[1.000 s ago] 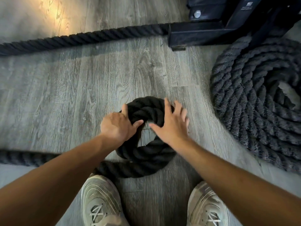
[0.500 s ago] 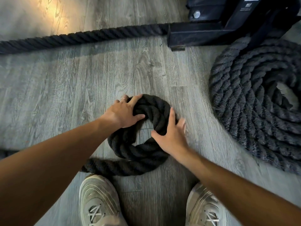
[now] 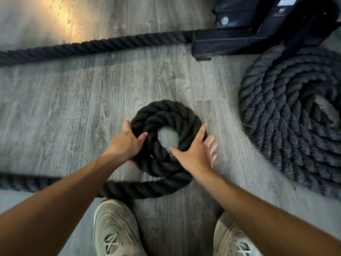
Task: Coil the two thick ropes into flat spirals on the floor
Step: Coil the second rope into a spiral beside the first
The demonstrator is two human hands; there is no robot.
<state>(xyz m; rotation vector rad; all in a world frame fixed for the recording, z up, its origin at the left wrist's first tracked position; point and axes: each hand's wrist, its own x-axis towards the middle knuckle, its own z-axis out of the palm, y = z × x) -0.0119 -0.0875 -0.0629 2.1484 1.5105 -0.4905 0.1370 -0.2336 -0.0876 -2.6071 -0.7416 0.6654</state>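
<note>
A small black rope coil (image 3: 166,115) of about two turns lies flat on the grey wood floor (image 3: 73,108) in front of me. My left hand (image 3: 127,143) grips its left side, thumb inside the ring. My right hand (image 3: 195,152) presses on its right side with fingers spread. The loose tail (image 3: 140,189) curves out under the coil and runs off to the left edge. A large, many-turn rope spiral (image 3: 276,115) lies flat at the right.
A black metal equipment base (image 3: 239,39) stands at the back right. A straight stretch of rope (image 3: 92,46) runs from it to the left edge. My two grey shoes (image 3: 114,230) stand just behind the small coil.
The small coil has turned and gained more rope, so it is wider now. My left hand slid down its left side; my right hand shifted along the right side.
</note>
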